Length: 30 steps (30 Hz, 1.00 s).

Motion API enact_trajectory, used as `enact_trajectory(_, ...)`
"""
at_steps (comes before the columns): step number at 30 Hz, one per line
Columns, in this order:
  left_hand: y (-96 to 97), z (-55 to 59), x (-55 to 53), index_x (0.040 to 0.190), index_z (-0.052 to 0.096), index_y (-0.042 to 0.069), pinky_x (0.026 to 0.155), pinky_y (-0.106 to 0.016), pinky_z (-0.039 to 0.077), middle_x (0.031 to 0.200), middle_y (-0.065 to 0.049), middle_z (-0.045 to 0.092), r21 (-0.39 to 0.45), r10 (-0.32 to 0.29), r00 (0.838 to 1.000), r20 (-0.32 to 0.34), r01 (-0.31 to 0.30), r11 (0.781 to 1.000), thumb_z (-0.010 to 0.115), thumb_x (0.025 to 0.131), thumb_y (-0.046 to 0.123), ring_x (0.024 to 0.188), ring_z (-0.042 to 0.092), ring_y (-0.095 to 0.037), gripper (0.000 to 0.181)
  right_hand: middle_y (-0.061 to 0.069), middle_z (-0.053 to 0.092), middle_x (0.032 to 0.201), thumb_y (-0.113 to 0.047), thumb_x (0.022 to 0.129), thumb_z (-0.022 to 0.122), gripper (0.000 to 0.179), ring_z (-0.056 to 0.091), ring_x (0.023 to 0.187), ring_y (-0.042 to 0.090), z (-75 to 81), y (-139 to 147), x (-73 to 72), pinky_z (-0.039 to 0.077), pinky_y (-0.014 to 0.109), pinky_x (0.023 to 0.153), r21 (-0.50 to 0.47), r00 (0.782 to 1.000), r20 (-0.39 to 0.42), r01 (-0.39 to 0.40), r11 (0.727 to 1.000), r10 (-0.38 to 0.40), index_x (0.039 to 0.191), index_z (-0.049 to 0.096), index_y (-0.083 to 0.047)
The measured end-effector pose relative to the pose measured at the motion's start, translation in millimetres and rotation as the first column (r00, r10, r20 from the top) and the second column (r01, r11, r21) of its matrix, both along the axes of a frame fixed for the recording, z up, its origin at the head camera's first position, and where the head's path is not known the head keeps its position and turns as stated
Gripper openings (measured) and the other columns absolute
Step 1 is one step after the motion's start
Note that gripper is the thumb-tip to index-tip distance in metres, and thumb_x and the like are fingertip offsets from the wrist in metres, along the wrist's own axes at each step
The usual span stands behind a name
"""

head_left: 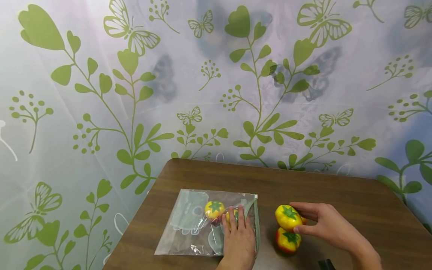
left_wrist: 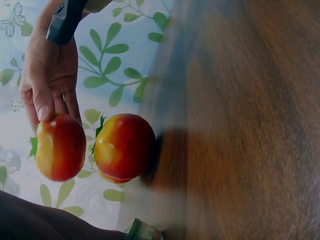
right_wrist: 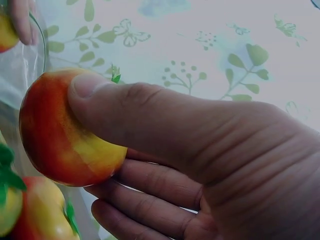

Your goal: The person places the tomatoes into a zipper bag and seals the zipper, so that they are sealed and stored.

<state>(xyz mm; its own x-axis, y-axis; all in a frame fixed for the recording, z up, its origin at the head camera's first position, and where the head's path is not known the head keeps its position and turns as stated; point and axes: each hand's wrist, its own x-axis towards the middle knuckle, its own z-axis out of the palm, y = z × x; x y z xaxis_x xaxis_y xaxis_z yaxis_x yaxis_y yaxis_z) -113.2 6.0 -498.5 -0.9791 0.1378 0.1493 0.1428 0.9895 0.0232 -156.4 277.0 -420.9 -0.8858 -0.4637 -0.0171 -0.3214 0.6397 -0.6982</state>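
A clear zip bag (head_left: 192, 240) with a green edge lies flat on the table, with two yellow-red persimmons inside; one persimmon (head_left: 214, 210) shows plainly. My left hand (head_left: 239, 240) rests on the bag with extended fingers over the other, partly hidden persimmon. Right of the bag, my right hand (head_left: 329, 225) pinches a persimmon (right_wrist: 70, 130) between thumb and fingers, its green leafy top facing up in the head view. Another persimmon (head_left: 288, 242) sits on the table close to the held one. A third, mostly hidden, shows an orange edge beside the right fingers.
The brown wooden table (head_left: 364, 210) extends behind and to the right of the fruit. A pale curtain (head_left: 209, 86) with green leaves and butterflies hangs behind it. A dark device (left_wrist: 67, 22) is worn on the right wrist.
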Motion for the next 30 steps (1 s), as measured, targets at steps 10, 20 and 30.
enact_trajectory(10,-0.8,-2.4,-1.0,0.15,0.065,0.015,0.126,-0.064,0.036,0.173,-0.011,0.045,-0.026,-0.006,1.0,-0.003,0.006,1.0,0.092,0.082,0.032,0.159,0.041,-0.042,0.075,0.022,0.069,0.147,-0.036,0.093,0.088,0.07,0.074,0.125,0.042,-3.8,-22,-9.9,0.064,0.046,0.095,-0.042,0.998,0.018,-0.051,0.998,0.052,0.15,0.064,-0.001)
enact_trajectory(20,-0.1,1.3,-0.9,0.152,0.064,0.017,0.128,-0.063,0.033,0.175,-0.01,0.042,-0.024,0.005,0.999,0.037,-0.004,1.0,0.086,0.09,0.031,0.161,0.039,-0.041,0.067,0.024,0.069,0.145,-0.031,0.094,0.088,0.067,0.074,0.124,0.043,-9.5,-35,-18.4,0.063,0.052,0.096,-0.063,0.993,0.062,-0.093,0.994,0.097,0.148,0.064,0.0)
enact_trajectory(30,0.1,5.6,-2.1,0.154,0.063,0.016,0.129,-0.064,0.031,0.176,-0.009,0.04,-0.006,0.011,0.997,0.083,-0.01,1.0,0.079,0.097,0.027,0.162,0.037,-0.041,0.06,0.023,0.071,0.144,-0.029,0.094,0.089,0.067,0.076,0.123,0.038,-14.7,-47,-24.5,0.063,0.052,0.096,-0.094,0.987,0.065,-0.143,0.985,0.149,0.148,0.064,0.002)
